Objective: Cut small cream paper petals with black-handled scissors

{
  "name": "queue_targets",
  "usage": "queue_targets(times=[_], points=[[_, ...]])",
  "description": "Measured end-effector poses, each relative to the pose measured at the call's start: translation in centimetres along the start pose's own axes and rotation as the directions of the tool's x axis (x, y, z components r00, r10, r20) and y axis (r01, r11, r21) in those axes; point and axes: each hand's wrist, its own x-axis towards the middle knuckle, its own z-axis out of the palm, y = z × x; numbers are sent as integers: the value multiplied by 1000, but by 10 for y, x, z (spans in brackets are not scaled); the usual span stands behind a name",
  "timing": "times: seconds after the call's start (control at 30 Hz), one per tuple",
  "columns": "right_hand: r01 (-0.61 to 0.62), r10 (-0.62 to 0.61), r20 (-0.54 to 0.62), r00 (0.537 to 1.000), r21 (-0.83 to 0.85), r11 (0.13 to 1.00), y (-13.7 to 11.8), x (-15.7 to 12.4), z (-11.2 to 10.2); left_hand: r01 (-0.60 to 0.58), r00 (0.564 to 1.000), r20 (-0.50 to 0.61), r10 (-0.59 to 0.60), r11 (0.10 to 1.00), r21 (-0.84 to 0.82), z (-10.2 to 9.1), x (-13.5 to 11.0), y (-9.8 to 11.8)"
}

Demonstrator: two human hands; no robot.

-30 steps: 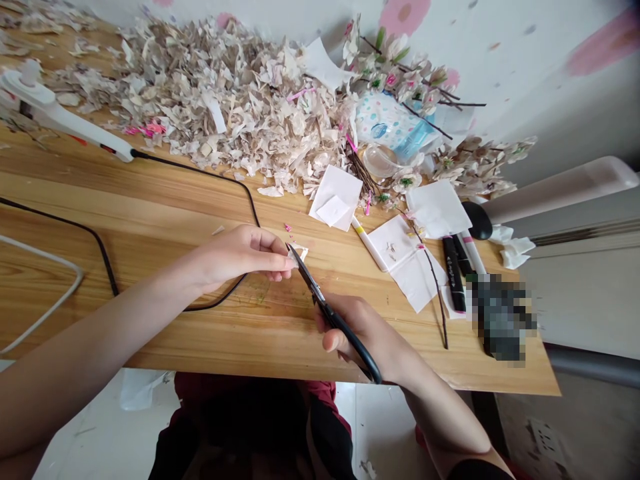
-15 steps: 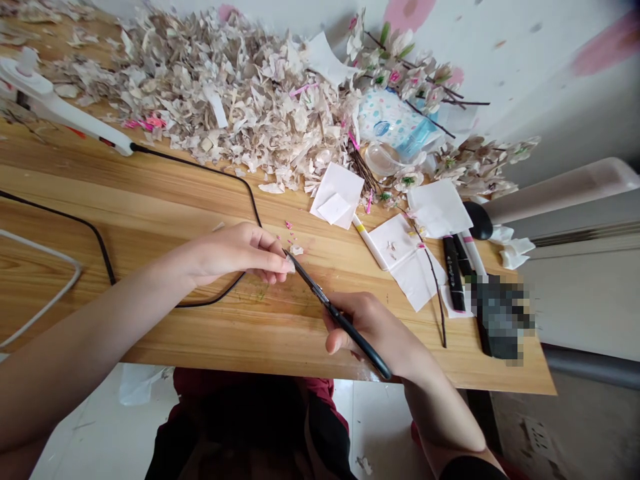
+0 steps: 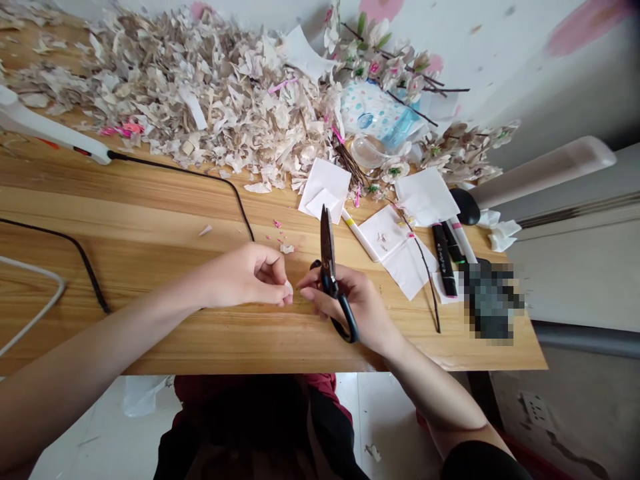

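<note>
In the head view my left hand (image 3: 253,277) is closed in a pinch, and a small white scrap of paper (image 3: 289,291) shows at its fingertips. My right hand (image 3: 353,300) holds black-handled scissors (image 3: 327,250), their blades together and pointing away from me. The thumb and forefinger of that hand reach close to the scrap; I cannot tell whether they touch it. On the wooden table (image 3: 200,347), just beyond my hands, lie pink crumbs (image 3: 277,225) and a small pale scrap (image 3: 287,249).
A big heap of whitish paper pieces (image 3: 200,100) covers the back. To the right are flower branches (image 3: 400,67), paper squares (image 3: 427,193), a yellow-banded marker (image 3: 360,235), black markers (image 3: 444,260) and a thin twig (image 3: 425,267). A black cord (image 3: 190,175) crosses the left side.
The scissors have come away from my left fingertips and swung upright, blades now shut. My right hand has turned, its thumb and forefinger drawing near the scrap. The view has shifted slightly.
</note>
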Motion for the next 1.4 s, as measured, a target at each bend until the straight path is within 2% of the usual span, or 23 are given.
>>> queue_targets(times=[0.1,0.2,0.37,0.57,1.07,1.4], points=[[68,-68,-9,998,42,997,5,3,6,-4,1000,-22,5,998,69,9,1,-2],[70,-71,10,997,62,996,7,5,7,-12,1000,-19,14,994,107,12,2,-5],[21,-22,20,1000,49,999,7,8,5,-27,998,-45,34,989,146,12,3,-6],[-43,43,-12,999,66,997,6,8,3,-116,985,-105,139,973,198,9,5,-3],[-66,75,-56,996,154,986,7,11,3,-158,962,-206,180,980,122,8,5,-5],[-31,41,-58,997,157,987,11,11,6,-96,965,-242,101,995,29,9,7,-2]])
